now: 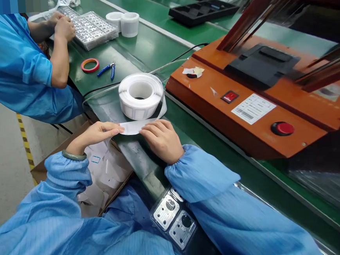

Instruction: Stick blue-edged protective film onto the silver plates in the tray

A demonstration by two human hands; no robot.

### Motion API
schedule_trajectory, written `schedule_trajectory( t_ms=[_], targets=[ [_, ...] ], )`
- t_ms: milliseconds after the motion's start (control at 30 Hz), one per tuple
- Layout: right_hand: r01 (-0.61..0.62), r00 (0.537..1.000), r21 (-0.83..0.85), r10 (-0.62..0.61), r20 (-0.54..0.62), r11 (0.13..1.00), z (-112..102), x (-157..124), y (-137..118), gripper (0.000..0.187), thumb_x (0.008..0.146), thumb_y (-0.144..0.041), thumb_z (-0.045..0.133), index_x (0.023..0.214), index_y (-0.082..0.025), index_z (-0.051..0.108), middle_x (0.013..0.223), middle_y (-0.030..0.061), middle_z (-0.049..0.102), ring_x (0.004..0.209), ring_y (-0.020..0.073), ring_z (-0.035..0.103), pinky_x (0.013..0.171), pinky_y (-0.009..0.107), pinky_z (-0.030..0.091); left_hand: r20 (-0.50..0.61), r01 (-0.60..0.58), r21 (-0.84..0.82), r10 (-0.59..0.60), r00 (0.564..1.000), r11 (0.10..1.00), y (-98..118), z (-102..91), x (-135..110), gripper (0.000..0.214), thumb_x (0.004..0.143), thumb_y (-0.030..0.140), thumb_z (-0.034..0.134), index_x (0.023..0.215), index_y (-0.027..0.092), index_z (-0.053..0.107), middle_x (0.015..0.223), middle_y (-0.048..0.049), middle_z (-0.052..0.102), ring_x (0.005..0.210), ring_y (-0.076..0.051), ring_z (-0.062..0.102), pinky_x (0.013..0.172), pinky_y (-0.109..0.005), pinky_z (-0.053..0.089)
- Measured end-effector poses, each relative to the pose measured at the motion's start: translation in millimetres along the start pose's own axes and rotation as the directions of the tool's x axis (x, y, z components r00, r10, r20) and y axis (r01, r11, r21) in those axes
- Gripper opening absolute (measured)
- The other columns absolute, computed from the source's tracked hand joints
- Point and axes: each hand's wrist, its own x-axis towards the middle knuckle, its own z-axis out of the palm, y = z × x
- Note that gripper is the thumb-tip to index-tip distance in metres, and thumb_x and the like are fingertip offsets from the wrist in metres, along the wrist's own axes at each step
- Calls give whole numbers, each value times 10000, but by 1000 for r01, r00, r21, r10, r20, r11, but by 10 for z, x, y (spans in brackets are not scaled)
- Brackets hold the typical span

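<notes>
- While both forearms reach over the green conveyor belt (152, 46), the left hand (100, 133) pinches one end of a white label strip (133, 127)
- right hand (162, 140) sits curled over the strip, fingers pressing down, just in front of the label roll (140, 94)
- that hand hides part of the strip, can't tell what's under it
- label print's too faint to read
- past the roll, a co-worker's hands (62, 28) rest on a tray of metal parts (92, 31)

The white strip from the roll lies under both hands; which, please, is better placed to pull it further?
Probably the left hand: it pinches the white strip's free end, while the right hand rests on it nearer the roll.
</notes>
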Motion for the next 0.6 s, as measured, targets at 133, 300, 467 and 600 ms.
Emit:
schedule_trajectory(
  t_ms=[133, 300, 467, 600],
  targets=[
    [-8, 1000, 39, 8, 13, 999, 31, -67, -2, 172, 910, -135, 468, 964, -168, 628, 961, 26, 675, 968, 138, 555, 946, 322, 329, 3, 9, 38, -9, 1000, 999, -61, 16, 56, 380, 824, 472, 558, 1028, 194, 719, 1159, -51, 652, 1201, -202, 544, 1096, -346, 398],
    [-14, 1000, 44, 15, -4, 999, 56, -68, -10, 167, 904, -126, 475, 961, -171, 625, 953, 21, 678, 954, 140, 564, 965, 330, 329, 17, -161, 175, 160, 987, 971, -159, 51, 73, 377, 734, 445, 682, 1037, 222, 709, 1145, -60, 658, 1204, -211, 539, 1097, -372, 387],
    [-20, 1000, 18, 20, -17, 1000, 72, -88, -1, 149, 903, -133, 487, 946, -172, 624, 946, 5, 684, 942, 128, 572, 963, 317, 342, 74, -301, 278, 292, 954, 912, -230, 56, 49, 356, 738, 386, 700, 1049, 213, 696, 1173, -64, 645, 1231, -198, 523, 1104, -369, 374],
    [-29, 1000, 12, 29, -2, 999, 83, -124, 1, 157, 907, -136, 480, 943, -177, 628, 958, 2, 686, 950, 124, 575, 971, 315, 346, 25, -307, 355, 319, 947, 883, -236, 104, 47, 208, 829, 364, 599, 905, 217, 725, 1100, -49, 678, 1149, -174, 579, 1053, -340, 412]
  ],
)
